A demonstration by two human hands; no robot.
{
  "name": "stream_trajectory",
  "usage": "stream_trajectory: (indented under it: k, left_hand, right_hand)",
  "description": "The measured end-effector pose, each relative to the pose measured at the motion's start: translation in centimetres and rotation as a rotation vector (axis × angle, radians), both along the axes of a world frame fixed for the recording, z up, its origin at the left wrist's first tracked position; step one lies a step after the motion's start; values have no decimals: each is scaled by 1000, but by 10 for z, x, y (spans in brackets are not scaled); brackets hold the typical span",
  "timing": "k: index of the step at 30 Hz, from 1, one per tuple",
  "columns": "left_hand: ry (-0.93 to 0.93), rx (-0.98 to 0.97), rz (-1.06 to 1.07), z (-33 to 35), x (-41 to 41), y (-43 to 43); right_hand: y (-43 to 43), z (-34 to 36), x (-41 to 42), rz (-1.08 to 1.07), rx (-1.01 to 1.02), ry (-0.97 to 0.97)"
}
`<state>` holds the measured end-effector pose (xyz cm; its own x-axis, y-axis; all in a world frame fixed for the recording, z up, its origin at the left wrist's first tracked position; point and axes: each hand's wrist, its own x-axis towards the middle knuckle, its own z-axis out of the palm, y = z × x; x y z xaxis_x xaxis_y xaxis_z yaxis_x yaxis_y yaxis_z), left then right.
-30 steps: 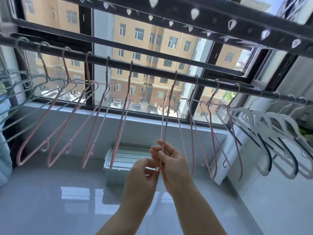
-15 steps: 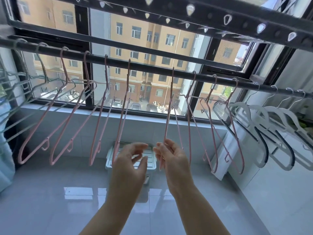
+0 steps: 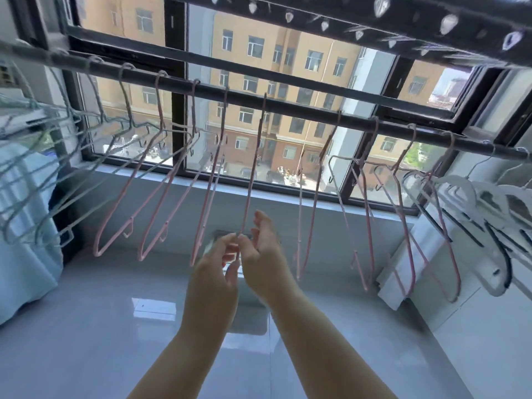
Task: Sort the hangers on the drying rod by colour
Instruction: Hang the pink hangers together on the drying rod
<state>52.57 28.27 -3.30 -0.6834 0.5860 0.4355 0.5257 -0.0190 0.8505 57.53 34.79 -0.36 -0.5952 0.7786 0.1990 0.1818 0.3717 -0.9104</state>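
Window [image 3: 178,110]: dark metal frame with wide panes, behind everything.
Floor [image 3: 86,326]: glossy pale tiles with glare on them.
Rack [image 3: 403,30]: dark flat bar overhead, punched with teardrop holes.
Rod [image 3: 302,106]: dark round bar; its long axis runs left to right across the window, dropping toward the right. All the hangers hook over it.
Cloth [image 3: 26,269]: pale blue fabric at the far left, below the rod.
White hangers [image 3: 460,185]: broad moulded plastic with dark strips along the shoulders, bunched at the right end of the rod.
Green hangers [image 3: 67,236]: thin grey-green wire, packed together at the left end, arms pointing down and left.
Pink hangers [image 3: 207,197]: thin coated wire, spread along the middle of the rod in two sets with a gap between; the left set slants down-left.
Hanger [image 3: 252,174]: pink wire, at the right end of the left set, seen nearly edge-on. Its hook sits on the rod and its long axis hangs almost straight down, the low end at my fingers.
Left hand [image 3: 218,266]: my fingertips bend in to the hanger's low end; with the blur I cannot tell whether they pinch it.
Right hand [image 3: 262,254]: fingers loose and pointing up, thumb at that same end, gripping nothing.
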Motion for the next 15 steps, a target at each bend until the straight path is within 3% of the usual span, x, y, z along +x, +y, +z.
stream_trajectory:
  k: [5,10,15]
  left_hand:
    - [-4,-64,-51,-3,-7,-1]
    - [-55,-31,-114,0,-8,-2]
    - [-62,15,-163,7,-3,-3]
  right_hand:
    - [8,-9,-20,39,-419,305]
    - [7,-8,-16,6,-516,474]
    - [7,0,-4,48,-525,522]
